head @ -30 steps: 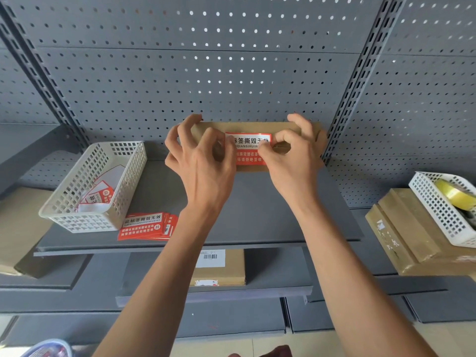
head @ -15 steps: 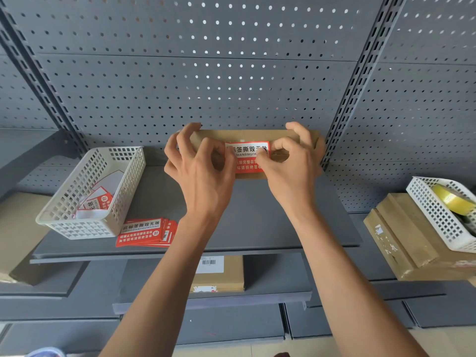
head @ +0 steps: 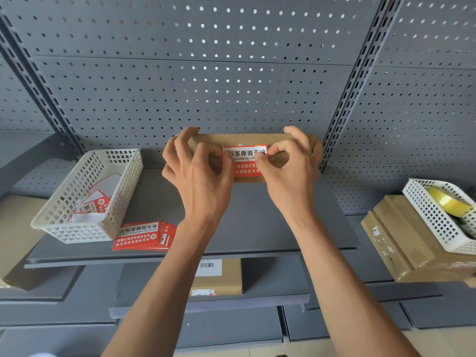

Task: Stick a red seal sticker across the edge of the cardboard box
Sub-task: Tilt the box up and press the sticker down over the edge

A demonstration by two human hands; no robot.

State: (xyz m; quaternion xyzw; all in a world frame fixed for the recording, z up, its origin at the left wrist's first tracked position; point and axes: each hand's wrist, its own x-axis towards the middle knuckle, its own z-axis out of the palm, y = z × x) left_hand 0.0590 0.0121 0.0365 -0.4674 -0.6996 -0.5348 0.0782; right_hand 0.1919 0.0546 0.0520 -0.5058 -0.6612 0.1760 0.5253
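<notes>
A flat brown cardboard box (head: 247,139) stands at the back of the grey shelf (head: 159,202), against the pegboard. A red and white seal sticker (head: 244,161) lies across its front seam, folded over the edge. My left hand (head: 198,173) grips the box's left end, fingers over the top and thumb pressing the sticker's left side. At the box's right end, my right hand (head: 288,171) holds on the same way, its thumb on the sticker's right side. Both ends of the sticker are hidden under my thumbs.
A stack of red seal stickers (head: 144,235) lies near the shelf's front edge. A white basket (head: 85,199) with sticker backings stands at the left. To the right sit cardboard boxes (head: 401,240) and a basket (head: 443,217) with yellow tape (head: 448,202). Another box (head: 219,276) sits below.
The view has tilted up a little, so everything sits lower in the frame. My hands stay on the box and sticker, with only slight thumb movement.
</notes>
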